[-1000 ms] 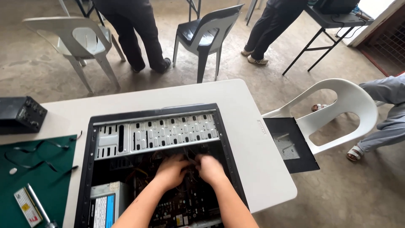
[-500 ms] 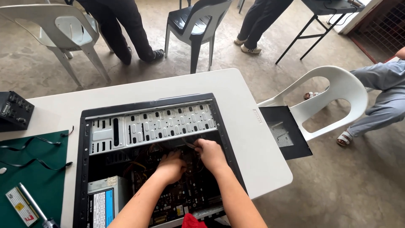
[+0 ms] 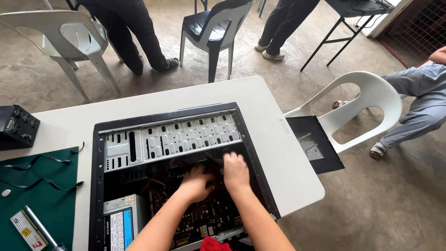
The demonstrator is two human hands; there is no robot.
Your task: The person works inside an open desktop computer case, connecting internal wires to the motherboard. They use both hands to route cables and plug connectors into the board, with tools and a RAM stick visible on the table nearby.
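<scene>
Both hands are deep inside the open computer case (image 3: 100,186), which lies flat on the white table (image 3: 274,153). The bundle of wires (image 3: 211,160) sits just beyond the fingertips, toward the far side below the metal drive cage (image 3: 172,137). The right hand (image 3: 235,171) is nearer, palm down, fingers curled into the wires; whether it grips them is unclear. The left hand (image 3: 197,182) presses beside it, fingers bent.

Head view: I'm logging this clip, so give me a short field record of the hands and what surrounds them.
left hand: inside the open computer case, on the cables
right hand: beside it, fingers down among the wires
case contents: motherboard, power supply, drive bays
table: white; green mat, memory stick, black box
side panel: on the white chair
</scene>
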